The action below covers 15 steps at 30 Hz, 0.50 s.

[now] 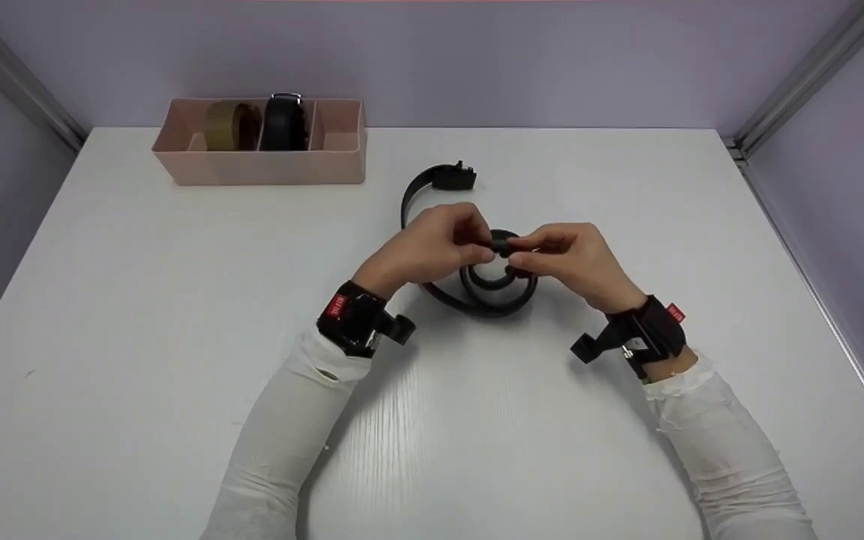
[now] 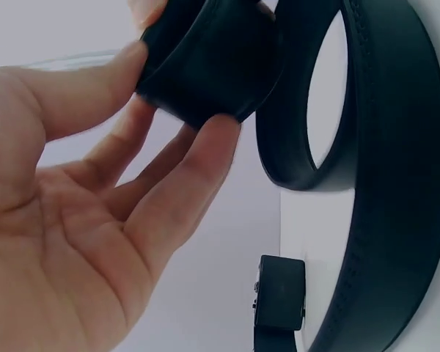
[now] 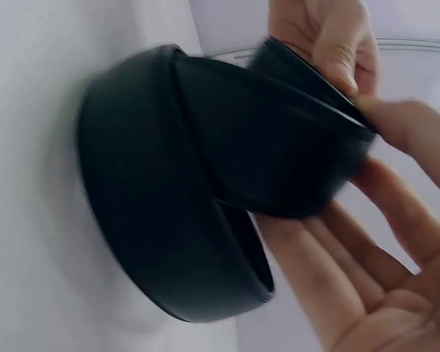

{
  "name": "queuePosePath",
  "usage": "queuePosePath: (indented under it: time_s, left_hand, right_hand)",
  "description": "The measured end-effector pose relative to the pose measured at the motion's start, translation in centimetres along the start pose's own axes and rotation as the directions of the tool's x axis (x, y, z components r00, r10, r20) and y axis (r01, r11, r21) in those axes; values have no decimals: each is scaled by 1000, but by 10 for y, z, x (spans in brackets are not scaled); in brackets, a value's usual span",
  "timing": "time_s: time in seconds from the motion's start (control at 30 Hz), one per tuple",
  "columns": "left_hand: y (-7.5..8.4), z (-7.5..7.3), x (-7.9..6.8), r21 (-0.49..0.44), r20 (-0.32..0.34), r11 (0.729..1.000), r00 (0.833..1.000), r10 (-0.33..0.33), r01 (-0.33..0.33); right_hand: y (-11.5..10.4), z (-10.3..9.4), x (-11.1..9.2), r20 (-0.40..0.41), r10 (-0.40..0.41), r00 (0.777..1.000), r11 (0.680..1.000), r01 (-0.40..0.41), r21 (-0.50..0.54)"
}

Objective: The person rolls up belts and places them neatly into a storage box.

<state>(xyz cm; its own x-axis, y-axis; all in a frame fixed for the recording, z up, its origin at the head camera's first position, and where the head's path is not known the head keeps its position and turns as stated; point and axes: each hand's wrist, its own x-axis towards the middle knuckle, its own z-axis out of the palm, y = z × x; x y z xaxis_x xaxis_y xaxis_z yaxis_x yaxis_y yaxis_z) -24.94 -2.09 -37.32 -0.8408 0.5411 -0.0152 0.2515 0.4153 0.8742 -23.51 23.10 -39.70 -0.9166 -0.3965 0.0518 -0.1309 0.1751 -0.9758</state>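
A black leather belt point(image 1: 490, 309) stands on its edge on the white table, loosely looped between the two hands. Its buckle end point(image 1: 454, 178) curves away to the back and lies farthest from me. My left hand point(image 1: 436, 244) pinches the small inner curl of the strap between thumb and fingers. From the other side, my right hand point(image 1: 578, 259) pinches the same curl with its thumb and fingertips. In the left wrist view the tight curl point(image 2: 213, 70) sits above the wider loops. The right wrist view shows the strap point(image 3: 143, 191) winding outward from the fingers.
A pink divided box point(image 1: 267, 169) stands at the back left of the table. A tan roll point(image 1: 229, 126) sits in it beside a coiled black belt point(image 1: 283, 124) with a metal buckle. Pale panels point(image 1: 522, 60) enclose the back and sides.
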Motion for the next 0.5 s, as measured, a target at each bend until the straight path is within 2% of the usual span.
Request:
queuePosePath:
  time_s: [0.13,0.3,0.4,0.5]
  left_hand:
    - [1,-1,1,-52,-86,998,996,16,-20]
    - [2,0,3,-95,-192,995,981,21,-40]
    - [1,0,4,-120,-243,992,970,13,-44]
    - [0,0,5,-133,-253,990,968,2,-36]
  right_hand:
    - [6,11,1,-138,-73,988,984,94,154]
    - [13,19,1,-279,-117,953,955,185,233]
    - [16,22,2,-310,-110,944,944,197,264]
    - [17,23,2,-309,-111,945,946,195,257]
